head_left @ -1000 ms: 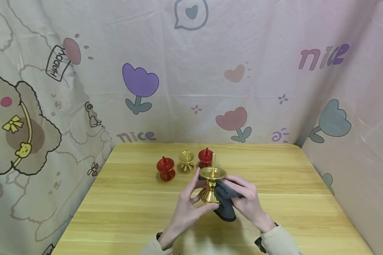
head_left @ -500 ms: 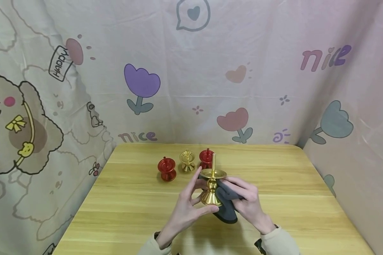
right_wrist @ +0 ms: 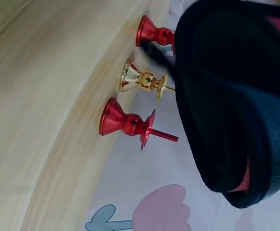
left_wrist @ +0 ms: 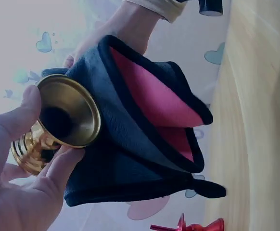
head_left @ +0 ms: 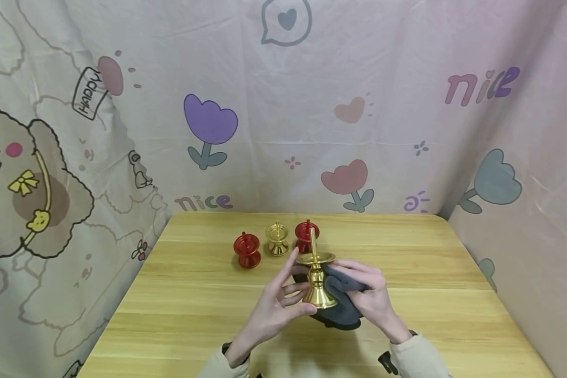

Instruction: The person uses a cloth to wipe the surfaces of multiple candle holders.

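In the head view my left hand point(head_left: 276, 307) holds a gold candle holder point(head_left: 317, 283) above the table, thumb at its base rim and fingers along its far side. It tilts slightly left, its spike and shallow dish uppermost. My right hand point(head_left: 370, 291) grips a dark grey cloth point(head_left: 342, 310) bunched against the holder's right side, and part of the cloth shows behind it. The left wrist view shows the hollow underside of the holder's base point(left_wrist: 84, 110) beside the cloth's pink inner side point(left_wrist: 154, 96). Cloth fills the right of the right wrist view.
Behind the hands stand a red candle holder point(head_left: 247, 251), a smaller-looking gold one point(head_left: 277, 240) and another red one point(head_left: 306, 233), partly overlapped by the raised spike. The wooden table point(head_left: 406, 247) meets a printed fabric backdrop point(head_left: 283, 105) at its back and sides.
The gold candle holder has tilted, its base swinging right and its spike left. My right hand and the cloth have shifted slightly right, with the cloth's lower part spreading under the holder.
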The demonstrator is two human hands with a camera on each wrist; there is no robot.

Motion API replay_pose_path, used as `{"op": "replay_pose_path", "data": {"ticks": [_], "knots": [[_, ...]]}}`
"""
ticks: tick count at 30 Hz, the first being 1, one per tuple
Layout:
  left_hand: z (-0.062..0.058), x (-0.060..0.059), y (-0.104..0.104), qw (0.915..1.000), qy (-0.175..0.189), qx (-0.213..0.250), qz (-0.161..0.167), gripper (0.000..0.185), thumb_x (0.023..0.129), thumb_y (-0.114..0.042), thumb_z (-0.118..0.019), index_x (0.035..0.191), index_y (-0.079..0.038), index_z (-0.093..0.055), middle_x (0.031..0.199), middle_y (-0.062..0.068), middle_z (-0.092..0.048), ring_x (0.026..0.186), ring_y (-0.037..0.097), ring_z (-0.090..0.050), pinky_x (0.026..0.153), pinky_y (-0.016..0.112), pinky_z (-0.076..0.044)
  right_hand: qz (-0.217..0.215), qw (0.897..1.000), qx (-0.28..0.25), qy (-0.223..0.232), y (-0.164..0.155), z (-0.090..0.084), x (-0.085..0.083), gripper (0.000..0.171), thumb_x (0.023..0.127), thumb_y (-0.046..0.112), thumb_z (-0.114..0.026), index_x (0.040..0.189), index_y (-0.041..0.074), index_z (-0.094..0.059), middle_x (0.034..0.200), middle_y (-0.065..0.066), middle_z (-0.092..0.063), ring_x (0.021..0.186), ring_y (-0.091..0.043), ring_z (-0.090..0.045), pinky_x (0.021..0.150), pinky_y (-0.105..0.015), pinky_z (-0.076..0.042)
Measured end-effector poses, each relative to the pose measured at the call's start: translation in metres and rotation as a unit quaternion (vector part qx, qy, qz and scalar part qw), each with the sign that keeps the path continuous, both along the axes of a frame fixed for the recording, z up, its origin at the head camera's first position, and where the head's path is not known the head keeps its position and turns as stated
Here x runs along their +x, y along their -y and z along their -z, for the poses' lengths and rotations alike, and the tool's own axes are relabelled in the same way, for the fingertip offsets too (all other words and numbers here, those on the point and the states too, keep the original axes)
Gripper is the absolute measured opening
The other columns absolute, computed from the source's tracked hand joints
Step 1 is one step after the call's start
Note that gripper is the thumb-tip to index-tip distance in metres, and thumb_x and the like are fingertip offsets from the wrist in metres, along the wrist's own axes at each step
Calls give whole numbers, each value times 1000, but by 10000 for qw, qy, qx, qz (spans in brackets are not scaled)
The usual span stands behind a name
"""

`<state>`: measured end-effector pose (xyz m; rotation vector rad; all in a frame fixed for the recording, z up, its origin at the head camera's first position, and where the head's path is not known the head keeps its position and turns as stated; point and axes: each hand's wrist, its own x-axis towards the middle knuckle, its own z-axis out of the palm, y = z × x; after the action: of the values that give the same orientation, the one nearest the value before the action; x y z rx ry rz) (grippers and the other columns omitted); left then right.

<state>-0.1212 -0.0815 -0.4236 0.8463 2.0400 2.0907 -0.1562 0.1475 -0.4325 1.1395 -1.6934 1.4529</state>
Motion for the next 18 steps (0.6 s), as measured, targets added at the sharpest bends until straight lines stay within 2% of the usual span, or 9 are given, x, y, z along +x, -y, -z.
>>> {"op": "replay_pose_path", "data": {"ticks": [2,4,7,8,11,15,18], "knots": [[1,1,-2,9993,-351,-10,-151,106,84,-9,-79,164,-24,-11,140,28,-51,119,40,-65,99,35,-56,109,9997,29,-228,0,0,-1,51,66,-29,-63,110,-6,-74,114,-16,-75,113,-10,-69,98,-21,-55],[2,1,-4,9954,-893,-28,-343,106,81,-7,-81,163,-20,-15,134,27,-57,116,36,-68,96,34,-58,206,9986,43,-486,1,0,-1,43,72,-25,-64,109,-7,-74,113,-19,-74,114,-11,-70,98,-22,-56],[5,0,-5,9808,-1840,-123,-635,106,76,-2,-83,161,-7,-20,121,28,-68,107,33,-72,89,35,-61,274,9973,60,-684,0,-2,-1,35,77,-20,-64,109,-8,-74,112,-21,-74,114,-13,-70,98,-22,-56],[5,0,-5,9768,-2033,-123,-667,106,75,0,-83,160,-4,-21,119,28,-69,105,32,-73,87,35,-62,250,9976,52,-645,0,-3,-1,36,77,-21,-63,109,-8,-74,113,-20,-74,114,-13,-70,99,-23,-56],[6,-1,-4,9762,-2100,-15,-543,104,74,4,-82,159,-1,-22,119,30,-69,106,29,-73,86,36,-62,114,9999,17,-64,-2,-5,2,45,71,-27,-63,109,-6,-75,117,-9,-75,113,-9,-69,99,-21,-55],[5,-1,-2,9851,-1690,213,-237,100,78,3,-79,159,-2,-21,124,34,-64,114,18,-69,87,37,-62,-9,9955,-76,942,-6,-6,8,52,66,-30,-68,108,-1,-76,120,11,-72,112,-3,-68,99,-18,-53],[4,-2,-2,9800,-1970,14,-272,99,79,1,-79,159,0,-21,123,31,-65,116,17,-67,86,35,-62,17,9944,-176,1044,-7,-6,9,50,66,-29,-69,107,-1,-77,119,13,-72,111,-3,-69,98,-18,-54]]}}
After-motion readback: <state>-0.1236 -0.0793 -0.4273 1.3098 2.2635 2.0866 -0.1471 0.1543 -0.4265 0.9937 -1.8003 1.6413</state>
